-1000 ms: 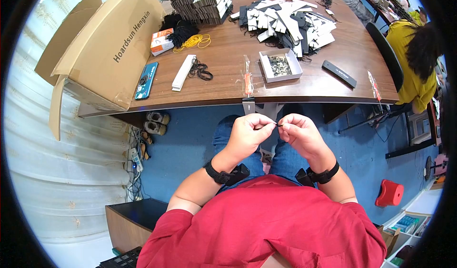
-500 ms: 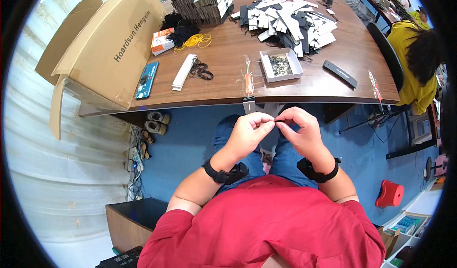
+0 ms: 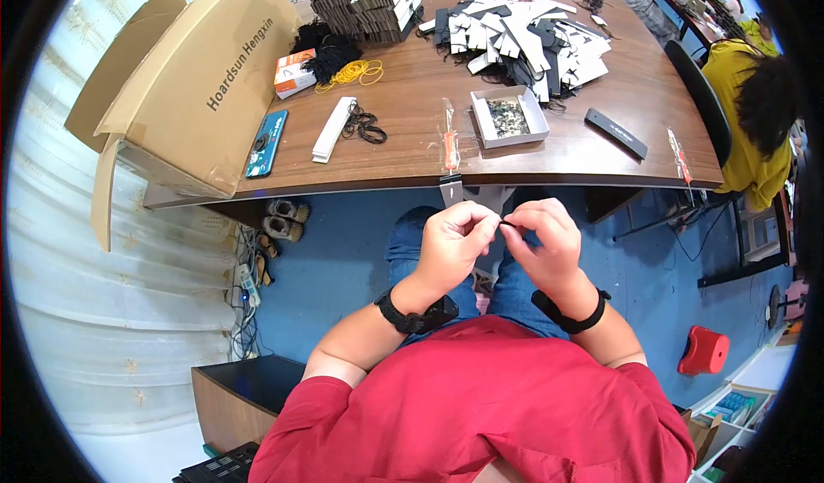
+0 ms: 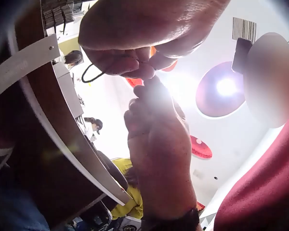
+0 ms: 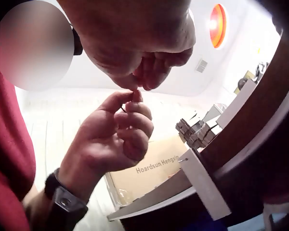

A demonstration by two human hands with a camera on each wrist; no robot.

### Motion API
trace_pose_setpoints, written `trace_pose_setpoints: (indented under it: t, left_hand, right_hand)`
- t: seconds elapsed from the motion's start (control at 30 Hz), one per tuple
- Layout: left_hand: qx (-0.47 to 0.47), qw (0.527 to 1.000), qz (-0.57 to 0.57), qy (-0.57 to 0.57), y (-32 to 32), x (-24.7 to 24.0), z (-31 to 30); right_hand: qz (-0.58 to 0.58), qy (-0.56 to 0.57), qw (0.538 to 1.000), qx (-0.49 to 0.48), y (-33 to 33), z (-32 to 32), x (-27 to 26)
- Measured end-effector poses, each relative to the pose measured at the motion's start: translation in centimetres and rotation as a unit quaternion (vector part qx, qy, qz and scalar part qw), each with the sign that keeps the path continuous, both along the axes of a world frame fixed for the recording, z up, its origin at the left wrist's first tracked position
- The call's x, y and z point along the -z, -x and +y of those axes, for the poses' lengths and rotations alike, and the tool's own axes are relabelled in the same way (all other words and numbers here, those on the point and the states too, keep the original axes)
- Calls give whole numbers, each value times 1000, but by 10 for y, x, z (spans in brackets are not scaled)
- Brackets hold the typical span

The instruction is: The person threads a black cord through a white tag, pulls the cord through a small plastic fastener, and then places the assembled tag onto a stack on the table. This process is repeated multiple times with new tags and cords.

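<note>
Above the lap, in front of the table edge, the left hand (image 3: pixel 456 241) and right hand (image 3: pixel 547 244) meet at their fingertips. Between them is a thin black cord (image 3: pixel 508 223), pinched by thumb and finger on each side. A loop of this cord (image 4: pixel 92 77) sticks out by the left hand (image 4: pixel 144 29) in the left wrist view, with the right hand (image 4: pixel 159 139) opposite. The right wrist view has the left hand (image 5: pixel 113 134) below the right hand (image 5: pixel 135 43); the cord is mostly hidden there. A dark strip tag (image 3: pixel 451 191) hangs at the table edge.
On the table (image 3: pixel 395 157) lie a pile of white and black tags (image 3: pixel 524 41), a small box of tiny parts (image 3: pixel 508 116), a white strip (image 3: pixel 333 129), a black bar (image 3: pixel 615 133) and a phone-like blue item (image 3: pixel 267 144). A large carton (image 3: pixel 202 88) stands left.
The left hand has shifted slightly right and its wrist turned. The right hand has moved a little and changed its finger pose, and more of the black cord shows between the fingertips.
</note>
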State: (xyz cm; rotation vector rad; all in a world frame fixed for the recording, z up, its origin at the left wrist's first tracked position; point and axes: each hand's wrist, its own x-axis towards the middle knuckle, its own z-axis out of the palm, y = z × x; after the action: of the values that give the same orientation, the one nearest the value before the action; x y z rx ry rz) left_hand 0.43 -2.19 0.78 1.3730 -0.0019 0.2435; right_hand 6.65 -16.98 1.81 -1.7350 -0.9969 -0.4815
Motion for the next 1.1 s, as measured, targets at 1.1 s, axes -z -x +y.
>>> trace_pose_setpoints:
  t: [1.1]
  left_hand:
    - [1,999,-38,-17,5,-14,-3]
  right_hand:
    - [131,-103,983,-73,-1,5,-3]
